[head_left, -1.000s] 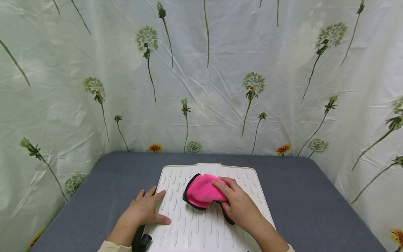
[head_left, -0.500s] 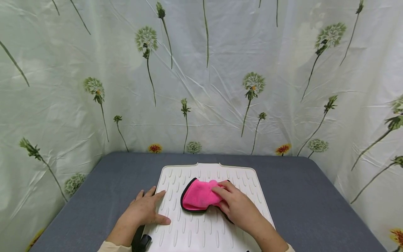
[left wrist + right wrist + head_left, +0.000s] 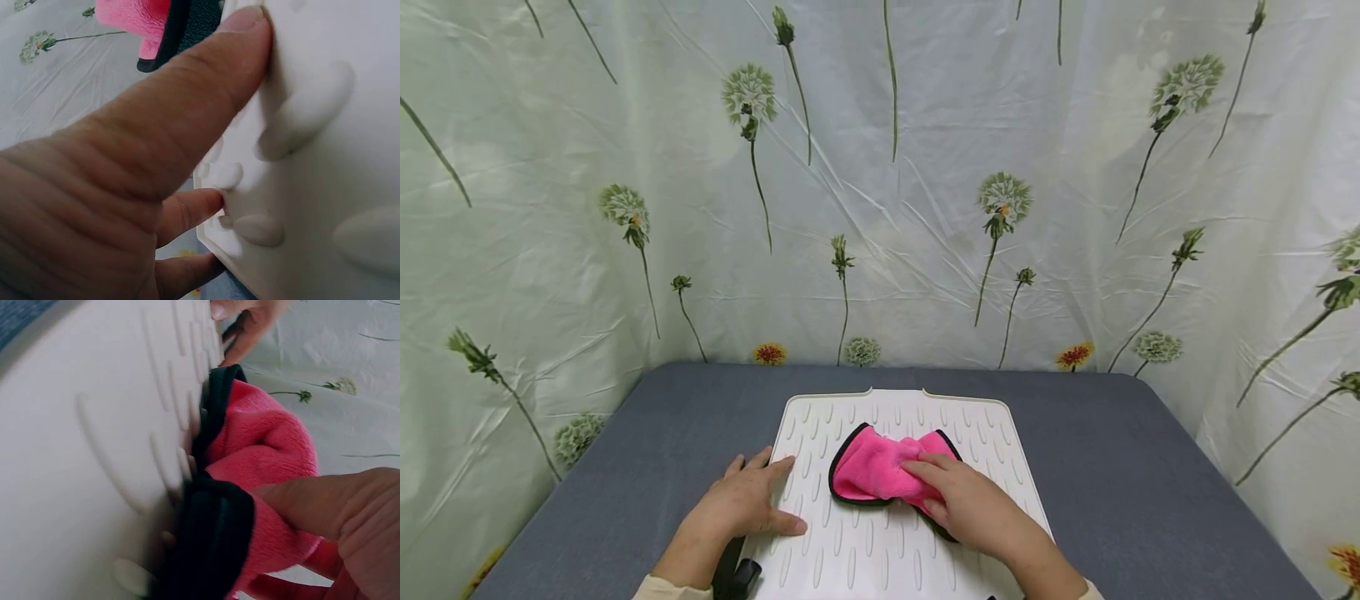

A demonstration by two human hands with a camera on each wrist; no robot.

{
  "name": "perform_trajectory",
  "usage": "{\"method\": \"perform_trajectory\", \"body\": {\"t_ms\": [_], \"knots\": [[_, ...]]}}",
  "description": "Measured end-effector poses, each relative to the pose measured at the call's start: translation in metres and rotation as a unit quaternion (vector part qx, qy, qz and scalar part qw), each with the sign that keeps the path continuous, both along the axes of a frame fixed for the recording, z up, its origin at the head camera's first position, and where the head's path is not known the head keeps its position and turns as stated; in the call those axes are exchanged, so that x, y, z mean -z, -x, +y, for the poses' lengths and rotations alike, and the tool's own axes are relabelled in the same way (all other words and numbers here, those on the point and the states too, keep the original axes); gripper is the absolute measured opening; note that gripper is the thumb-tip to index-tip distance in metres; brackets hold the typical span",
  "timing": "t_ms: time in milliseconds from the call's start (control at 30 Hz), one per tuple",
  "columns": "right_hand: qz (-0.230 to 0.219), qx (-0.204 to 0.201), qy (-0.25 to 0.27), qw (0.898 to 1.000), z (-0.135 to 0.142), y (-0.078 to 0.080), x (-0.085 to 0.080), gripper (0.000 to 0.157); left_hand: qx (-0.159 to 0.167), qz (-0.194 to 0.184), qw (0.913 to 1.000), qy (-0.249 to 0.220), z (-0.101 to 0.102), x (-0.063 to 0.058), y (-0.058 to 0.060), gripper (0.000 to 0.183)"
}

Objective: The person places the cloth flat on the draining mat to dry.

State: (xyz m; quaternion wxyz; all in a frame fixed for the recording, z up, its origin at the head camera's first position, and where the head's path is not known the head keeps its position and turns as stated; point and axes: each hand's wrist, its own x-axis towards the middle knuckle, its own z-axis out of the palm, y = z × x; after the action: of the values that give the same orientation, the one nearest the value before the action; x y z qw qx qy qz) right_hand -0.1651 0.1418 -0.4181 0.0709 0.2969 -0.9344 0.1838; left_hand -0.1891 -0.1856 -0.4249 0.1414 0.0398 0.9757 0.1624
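A pink plush cloth with black edging lies bunched on a white ridged drainer tray. My right hand grips the cloth's gathered middle. In the right wrist view the thumb presses into the pink pile, and the black edge touches the ridges. Spread across the tray's left edge is my left hand, its thumb on the tray's surface. The left wrist view shows that thumb nearly straight on the white plastic, two other fingers at the rim. The cloth's underside is hidden.
A dark grey table bears the tray. Behind it hangs a pale curtain printed with dandelions. A black object sits by the left wrist, at the tray's near left side.
The cloth has shifted slightly left and nearer, and its far right corner has come into view beyond my right hand. My left hand stays at the tray's edge.
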Motion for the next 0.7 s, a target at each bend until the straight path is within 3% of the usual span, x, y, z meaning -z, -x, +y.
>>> {"method": "perform_trajectory", "body": {"t_ms": [133,267,467,700], "knots": [[-0.060,0.011,0.017,0.998,0.008,0.001,-0.007,0.050,0.000,-0.001,1.0000,-0.006,0.003,-0.005,-0.002,0.097],[-0.097,0.022,0.037,0.994,0.018,0.005,-0.013,0.049,0.019,0.031,0.9990,-0.024,0.008,-0.011,-0.006,0.088],[-0.092,0.047,0.063,0.993,0.031,0.013,-0.020,0.049,0.067,0.104,0.9880,-0.092,0.020,-0.011,-0.012,0.067],[-0.076,0.134,0.064,0.986,0.044,0.019,-0.019,0.041,0.065,0.169,0.9757,-0.124,0.038,0.000,-0.012,0.048]]}}
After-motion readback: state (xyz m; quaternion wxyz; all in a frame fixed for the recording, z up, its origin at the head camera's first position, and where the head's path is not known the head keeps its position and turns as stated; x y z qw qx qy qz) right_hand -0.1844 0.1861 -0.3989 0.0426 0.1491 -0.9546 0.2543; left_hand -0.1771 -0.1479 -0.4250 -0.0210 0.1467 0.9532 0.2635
